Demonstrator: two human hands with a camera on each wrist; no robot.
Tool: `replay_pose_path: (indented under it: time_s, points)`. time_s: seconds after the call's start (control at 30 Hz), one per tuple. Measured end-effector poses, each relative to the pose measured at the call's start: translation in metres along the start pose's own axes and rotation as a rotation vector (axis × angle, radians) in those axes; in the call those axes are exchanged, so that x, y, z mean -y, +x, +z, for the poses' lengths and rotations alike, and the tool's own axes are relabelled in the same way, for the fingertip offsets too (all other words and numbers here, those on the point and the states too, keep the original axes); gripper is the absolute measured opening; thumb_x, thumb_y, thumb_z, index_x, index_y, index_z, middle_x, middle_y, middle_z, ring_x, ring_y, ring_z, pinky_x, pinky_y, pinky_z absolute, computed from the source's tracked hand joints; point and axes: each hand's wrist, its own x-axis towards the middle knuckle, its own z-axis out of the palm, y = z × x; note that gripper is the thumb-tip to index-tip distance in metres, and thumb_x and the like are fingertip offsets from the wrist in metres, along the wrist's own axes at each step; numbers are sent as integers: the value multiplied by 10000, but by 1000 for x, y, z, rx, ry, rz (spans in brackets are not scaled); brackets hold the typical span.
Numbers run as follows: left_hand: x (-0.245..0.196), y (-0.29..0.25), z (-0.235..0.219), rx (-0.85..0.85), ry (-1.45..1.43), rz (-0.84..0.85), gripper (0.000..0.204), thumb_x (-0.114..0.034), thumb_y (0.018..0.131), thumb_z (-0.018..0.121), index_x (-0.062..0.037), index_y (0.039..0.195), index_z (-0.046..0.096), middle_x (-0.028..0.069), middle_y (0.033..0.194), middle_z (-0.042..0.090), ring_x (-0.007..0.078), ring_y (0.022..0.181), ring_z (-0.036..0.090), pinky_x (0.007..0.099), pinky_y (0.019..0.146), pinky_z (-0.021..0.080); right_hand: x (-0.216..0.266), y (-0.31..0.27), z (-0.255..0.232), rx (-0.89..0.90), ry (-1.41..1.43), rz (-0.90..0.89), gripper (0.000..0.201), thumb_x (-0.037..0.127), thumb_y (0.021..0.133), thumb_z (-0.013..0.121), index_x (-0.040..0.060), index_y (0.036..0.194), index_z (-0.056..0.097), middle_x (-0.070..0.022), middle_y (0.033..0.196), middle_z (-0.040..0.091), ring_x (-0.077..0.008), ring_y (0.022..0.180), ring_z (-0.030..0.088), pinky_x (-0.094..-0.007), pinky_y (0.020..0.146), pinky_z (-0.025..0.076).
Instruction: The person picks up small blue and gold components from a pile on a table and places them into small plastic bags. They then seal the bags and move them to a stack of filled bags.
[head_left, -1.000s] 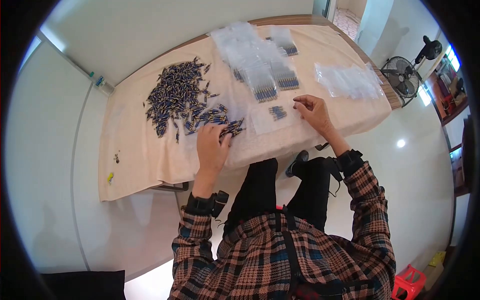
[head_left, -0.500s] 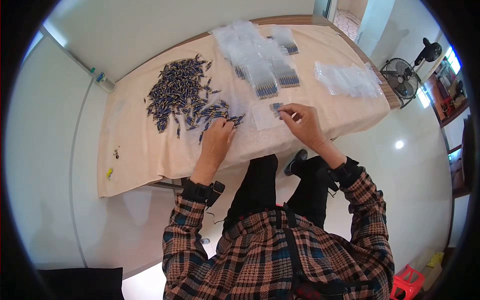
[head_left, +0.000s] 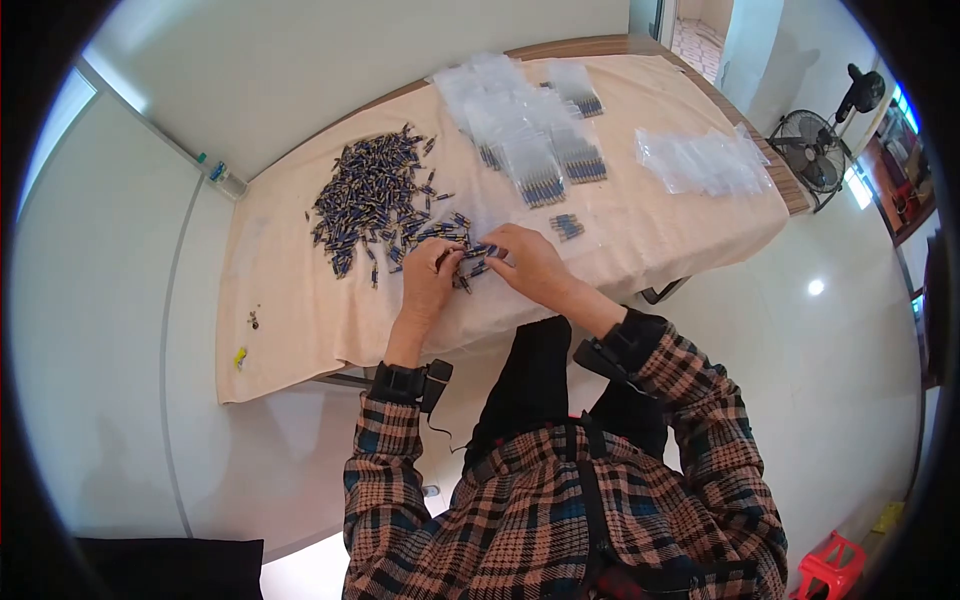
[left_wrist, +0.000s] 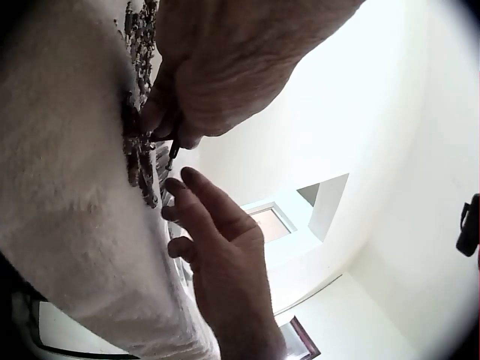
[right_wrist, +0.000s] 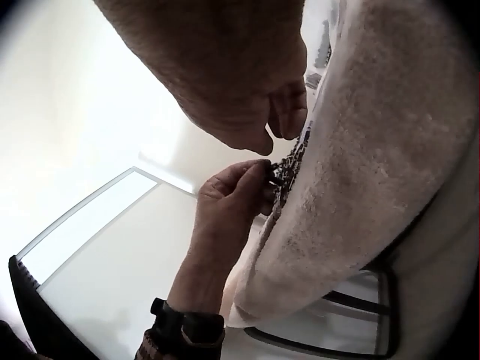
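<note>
My left hand (head_left: pixel 428 280) is at the near edge of a loose pile of small blue-and-gold plugs (head_left: pixel 370 195). In the left wrist view it pinches one slim plug (left_wrist: pixel 175 148) that points out past the fingertips. Facing it, my right hand (head_left: pixel 535 265) has its fingers slightly bent and spread, fingertips close to that plug and apart from it in the left wrist view. A few loose plugs (head_left: pixel 467 281) lie beneath the two hands. Right of them, a short row of plugs (head_left: pixel 566 227) lies on a clear bag.
Filled clear bags (head_left: pixel 542 190) overlap at the back middle of the cloth-covered table (head_left: pixel 300 350). Flat clear bags (head_left: pixel 700 160) lie at the right. A small yellow item (head_left: pixel 240 357) sits near the left corner. Beyond the table stands a black fan (head_left: pixel 810 150).
My right hand moved from beside the row of plugs over to the left hand, leaving the row in view. The left hand stayed by the pile's near edge.
</note>
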Motion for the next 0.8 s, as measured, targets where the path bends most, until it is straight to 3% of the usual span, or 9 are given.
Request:
replay_pose_path:
  time_s: [0.03,0.13,0.27,0.37,0.53,0.8]
  points:
    - [-2,2,-3,-1,3,1,93,-12,811,672,-10,904,668,71,766,643,145,656,594,281,593,485,-3,1,6,-3,-36,-8,281,75,780,691,27,1055,657,-123,854,650,-231,708,625,-337,661,499]
    - [-8,1,-11,41,-306,-537,66,-28,845,645,-3,898,673,45,714,637,114,588,584,251,499,450,-8,2,16,-4,-102,-26,278,91,770,696,37,1039,653,-123,825,638,-272,708,625,-359,680,495]
    - [-11,-1,-12,-68,-558,-530,75,-47,887,614,-4,883,676,-6,671,603,36,540,528,197,438,399,2,3,10,44,67,153,253,101,775,708,26,1013,670,-131,837,658,-254,706,639,-339,670,506]
    - [-16,-2,-8,-15,-587,-513,79,-56,889,617,0,885,672,-8,660,603,40,524,523,192,438,398,12,6,6,-36,240,180,227,108,792,720,-3,987,682,-111,864,688,-166,690,638,-291,623,505]
    - [-21,0,-5,86,-610,-515,78,-69,886,627,-2,884,665,-1,659,606,43,500,516,190,438,398,17,8,5,-35,281,229,181,121,801,718,-26,904,692,-111,816,697,-150,676,646,-279,606,505]
    - [-26,-3,3,39,-686,-608,101,-92,898,620,7,906,640,30,680,626,63,516,550,200,438,431,19,3,-1,49,157,333,148,87,815,682,-50,869,681,-130,766,691,-168,676,662,-287,631,516]
